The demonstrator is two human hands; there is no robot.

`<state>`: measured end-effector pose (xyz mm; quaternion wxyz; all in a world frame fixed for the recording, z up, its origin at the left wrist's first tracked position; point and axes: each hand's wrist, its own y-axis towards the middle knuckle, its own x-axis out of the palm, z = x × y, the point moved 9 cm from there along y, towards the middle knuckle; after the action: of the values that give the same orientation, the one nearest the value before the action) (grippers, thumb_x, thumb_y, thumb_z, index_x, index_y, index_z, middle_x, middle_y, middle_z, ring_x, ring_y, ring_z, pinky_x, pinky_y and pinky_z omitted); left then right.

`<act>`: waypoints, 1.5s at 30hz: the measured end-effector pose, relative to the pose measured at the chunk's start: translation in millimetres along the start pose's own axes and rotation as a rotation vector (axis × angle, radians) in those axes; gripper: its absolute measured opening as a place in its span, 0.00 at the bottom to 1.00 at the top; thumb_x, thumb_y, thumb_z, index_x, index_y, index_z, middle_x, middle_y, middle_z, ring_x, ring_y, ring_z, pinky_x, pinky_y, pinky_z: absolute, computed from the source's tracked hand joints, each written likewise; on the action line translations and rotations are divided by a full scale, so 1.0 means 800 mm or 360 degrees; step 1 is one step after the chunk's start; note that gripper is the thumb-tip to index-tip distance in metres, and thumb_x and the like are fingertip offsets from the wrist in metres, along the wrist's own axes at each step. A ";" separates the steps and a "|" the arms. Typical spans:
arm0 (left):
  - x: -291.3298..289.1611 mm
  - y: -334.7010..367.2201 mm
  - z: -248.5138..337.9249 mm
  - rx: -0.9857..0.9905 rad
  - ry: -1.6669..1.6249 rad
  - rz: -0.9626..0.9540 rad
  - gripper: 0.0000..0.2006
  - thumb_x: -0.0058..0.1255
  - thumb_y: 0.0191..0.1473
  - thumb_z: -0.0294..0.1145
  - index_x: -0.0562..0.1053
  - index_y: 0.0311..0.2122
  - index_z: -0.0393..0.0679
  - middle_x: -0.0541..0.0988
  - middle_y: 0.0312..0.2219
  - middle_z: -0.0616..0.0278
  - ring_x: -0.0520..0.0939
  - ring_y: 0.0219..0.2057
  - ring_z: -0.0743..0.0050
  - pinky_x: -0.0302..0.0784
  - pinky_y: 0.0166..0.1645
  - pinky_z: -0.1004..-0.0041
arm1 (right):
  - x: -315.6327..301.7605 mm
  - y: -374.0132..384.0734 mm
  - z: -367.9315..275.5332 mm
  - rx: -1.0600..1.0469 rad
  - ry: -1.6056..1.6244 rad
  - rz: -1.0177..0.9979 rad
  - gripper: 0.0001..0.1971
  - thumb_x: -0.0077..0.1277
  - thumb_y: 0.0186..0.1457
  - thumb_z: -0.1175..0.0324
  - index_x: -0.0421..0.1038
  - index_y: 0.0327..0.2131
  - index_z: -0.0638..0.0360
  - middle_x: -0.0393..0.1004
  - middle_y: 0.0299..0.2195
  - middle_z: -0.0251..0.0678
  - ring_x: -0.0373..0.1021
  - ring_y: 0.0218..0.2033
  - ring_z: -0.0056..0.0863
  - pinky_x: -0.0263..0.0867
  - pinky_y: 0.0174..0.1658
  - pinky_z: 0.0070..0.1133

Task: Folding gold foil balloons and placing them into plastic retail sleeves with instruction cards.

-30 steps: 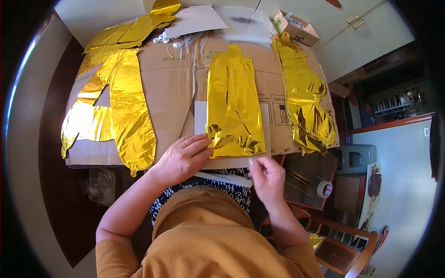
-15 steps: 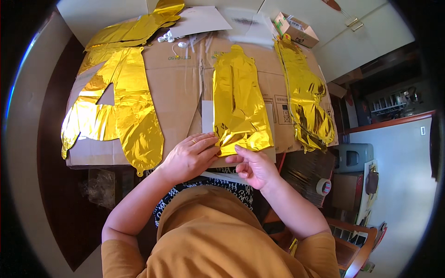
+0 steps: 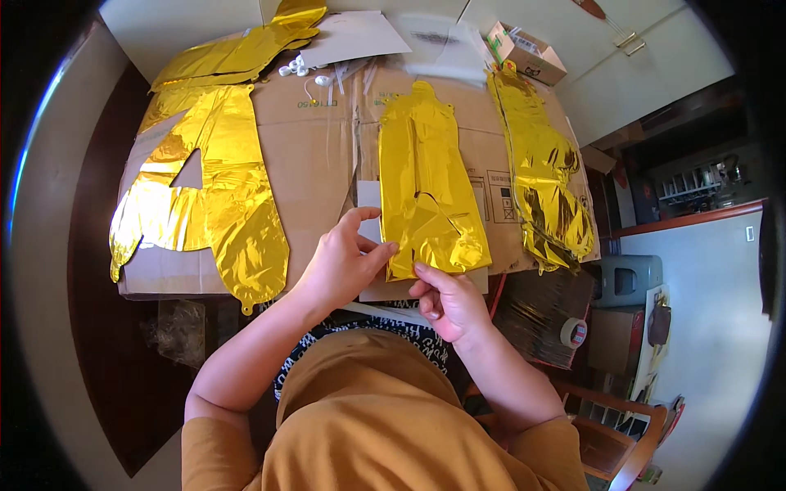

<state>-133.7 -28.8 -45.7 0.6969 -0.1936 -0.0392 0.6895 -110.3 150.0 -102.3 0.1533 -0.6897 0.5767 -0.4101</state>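
A flattened gold foil balloon [image 3: 426, 180], folded lengthwise, lies in front of me on a cardboard sheet [image 3: 315, 188]. Its near end is held at the bottom edge by my right hand [image 3: 449, 301], thumb on top and the other fingers curled below. At the lower left corner, my left hand [image 3: 344, 258] has its thumb on the foil and its index finger bent beside the edge; its other fingers are partly hidden. Under the balloon, a white card [image 3: 369, 195] shows along its left side.
An A-shaped gold foil balloon [image 3: 233, 196] lies left, with more gold foil [image 3: 221, 61] behind it. Another folded gold one [image 3: 544, 172] is at right. White paper [image 3: 352, 37], small white pieces [image 3: 322, 80] and a small box [image 3: 526, 53] sit at the back. A tape roll [image 3: 573, 331] is lower right.
My left hand has lifted from lying flat by the foil and now has its thumb on the corner. The balloon's near end looks smoother and sits slightly closer to me.
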 end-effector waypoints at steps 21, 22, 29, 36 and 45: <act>0.004 0.005 -0.013 -0.0019 -0.0051 0.0087 0.34 0.56 0.54 0.24 0.56 0.65 0.35 0.81 0.25 0.57 0.81 0.21 0.75 0.75 0.28 0.75 | -0.015 0.006 0.010 0.0016 0.0022 0.0011 0.19 0.55 0.62 0.54 0.70 0.46 0.60 0.81 0.32 0.42 0.77 0.23 0.23 0.67 0.20 0.15; 0.004 0.005 -0.012 -0.0021 -0.0061 0.0087 0.34 0.56 0.54 0.24 0.56 0.65 0.35 0.81 0.25 0.57 0.81 0.22 0.75 0.75 0.28 0.75 | -0.014 0.007 0.010 0.0025 0.0045 0.0001 0.19 0.54 0.62 0.54 0.70 0.47 0.59 0.81 0.32 0.42 0.77 0.24 0.24 0.67 0.20 0.15; -0.001 0.004 -0.013 -0.0080 -0.0095 0.0045 0.35 0.56 0.54 0.23 0.55 0.65 0.36 0.81 0.25 0.57 0.80 0.22 0.77 0.75 0.28 0.75 | -0.030 -0.002 -0.012 -0.0092 0.0025 0.0049 0.20 0.54 0.63 0.56 0.66 0.51 0.58 0.80 0.34 0.43 0.78 0.25 0.28 0.69 0.22 0.17; -0.002 0.004 -0.012 -0.0095 -0.0154 0.0027 0.34 0.55 0.55 0.24 0.56 0.65 0.38 0.80 0.25 0.58 0.79 0.21 0.77 0.74 0.28 0.76 | -0.066 -0.027 -0.070 -0.0677 -0.0601 0.0240 0.22 0.55 0.63 0.59 0.61 0.52 0.62 0.77 0.37 0.43 0.76 0.23 0.25 0.67 0.21 0.14; 0.005 0.008 -0.021 -0.0076 -0.0221 0.0043 0.33 0.55 0.57 0.23 0.55 0.66 0.39 0.79 0.27 0.61 0.76 0.22 0.82 0.71 0.24 0.80 | -0.078 -0.003 -0.076 -0.0259 -0.0372 -0.0009 0.10 0.54 0.63 0.63 0.69 0.41 0.58 0.78 0.33 0.38 0.78 0.28 0.25 0.72 0.27 0.17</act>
<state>-133.8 -28.4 -64.4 0.6781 -0.1624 -0.1014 0.7096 -153.6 224.0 -87.7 0.1618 -0.7445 0.5844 -0.2793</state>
